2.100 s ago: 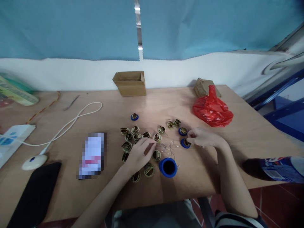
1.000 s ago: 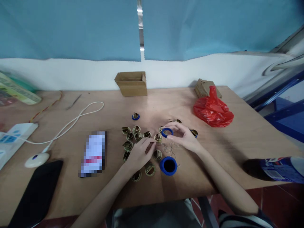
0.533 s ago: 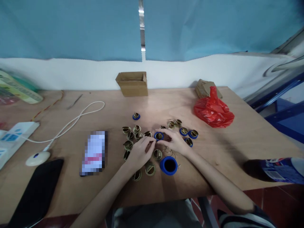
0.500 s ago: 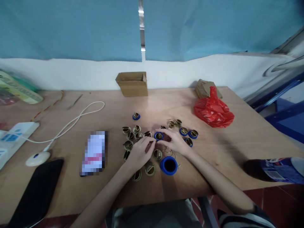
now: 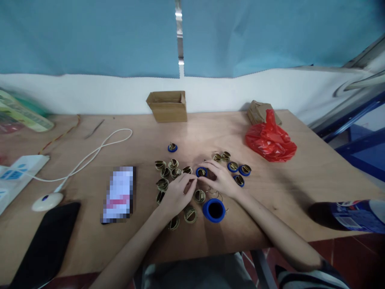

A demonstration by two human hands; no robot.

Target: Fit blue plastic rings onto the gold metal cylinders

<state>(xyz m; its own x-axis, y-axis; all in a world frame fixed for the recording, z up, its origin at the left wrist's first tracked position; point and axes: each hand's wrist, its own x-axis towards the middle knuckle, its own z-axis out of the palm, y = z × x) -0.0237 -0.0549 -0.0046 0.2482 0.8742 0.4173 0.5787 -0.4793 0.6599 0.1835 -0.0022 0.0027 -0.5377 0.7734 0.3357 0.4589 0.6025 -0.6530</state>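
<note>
Between my fingertips is a round brass piece with a blue ring (image 5: 201, 172) around its edge. My right hand (image 5: 219, 178) curls over it from the right, with index finger behind and thumb in front. My left hand (image 5: 179, 191) is closed in a pinch at the ring's front left edge; what lies between its fingertips is hidden. Several brass pieces without rings (image 5: 190, 214) lie around my left hand. Close to my right wrist stands a stack of blue rings (image 5: 214, 210). Thin wire loops (image 5: 211, 189) show under my right hand. More blue-ringed brass pieces (image 5: 232, 166) lie to its right.
An open cardboard box (image 5: 170, 107) stands at the back. A red plastic bag (image 5: 270, 140) sits at the right, a dark bottle (image 5: 345, 215) lies nearer. Leftward are a phone (image 5: 118, 194), a black device (image 5: 46, 241), a white cable (image 5: 90, 154) and a power strip (image 5: 24, 176).
The blue-ringed brass piece and the right fingers have shifted very slightly. Both hands stay in nearly the same place, and nothing else has moved.
</note>
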